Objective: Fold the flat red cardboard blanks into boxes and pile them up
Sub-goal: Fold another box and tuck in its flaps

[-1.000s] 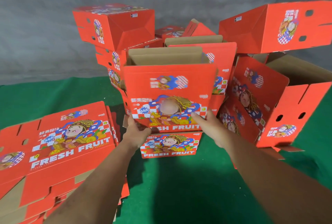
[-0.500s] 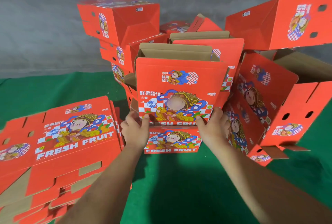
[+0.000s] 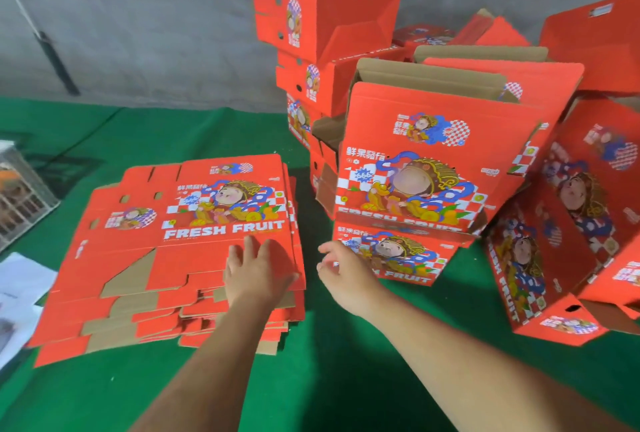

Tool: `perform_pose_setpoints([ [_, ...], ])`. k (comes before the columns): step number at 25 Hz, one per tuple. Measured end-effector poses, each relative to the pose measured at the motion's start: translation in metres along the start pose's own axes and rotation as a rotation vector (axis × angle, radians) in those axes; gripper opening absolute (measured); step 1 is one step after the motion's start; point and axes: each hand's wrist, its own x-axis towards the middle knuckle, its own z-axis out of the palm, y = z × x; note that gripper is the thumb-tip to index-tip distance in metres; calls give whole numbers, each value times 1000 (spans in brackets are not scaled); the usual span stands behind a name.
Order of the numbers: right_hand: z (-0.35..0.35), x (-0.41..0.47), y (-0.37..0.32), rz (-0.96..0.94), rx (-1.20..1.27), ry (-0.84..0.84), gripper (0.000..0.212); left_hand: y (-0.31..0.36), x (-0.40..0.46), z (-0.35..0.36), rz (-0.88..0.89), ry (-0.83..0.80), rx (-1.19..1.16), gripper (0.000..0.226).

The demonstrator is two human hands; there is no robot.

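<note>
Left arm: bare, it rises from the bottom edge near the centre of the frame and slants up and slightly right toward the middle.
Left hand (image 3: 258, 274): back facing up, fingers straight and together, pointing toward the upper part of the frame; the palm lies flat, gripping nothing.
Right arm: bare, it enters from the lower right corner and runs up and left toward the centre.
Right hand (image 3: 343, 274): just right of the left one, apart from it, held in the air; fingers loosely spread and slightly bent, thumb out to the left, holding nothing.
Wrists: both roughly straight, in line with the forearms.
</note>
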Motion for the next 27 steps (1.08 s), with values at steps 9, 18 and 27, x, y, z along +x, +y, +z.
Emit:
perform_pose_setpoints([
  [9, -5, 1, -40, 435, 590, -206, 51, 5, -54, -23, 107, 589, -379, 50],
  [18, -71, 8, -78, 157, 887, -29, 31, 31, -81, -1, 685, 528, -651, 42],
  [27, -153, -35, -16, 46, 924, 22, 38, -11, -16, -35, 7, 502, -769, 92],
])
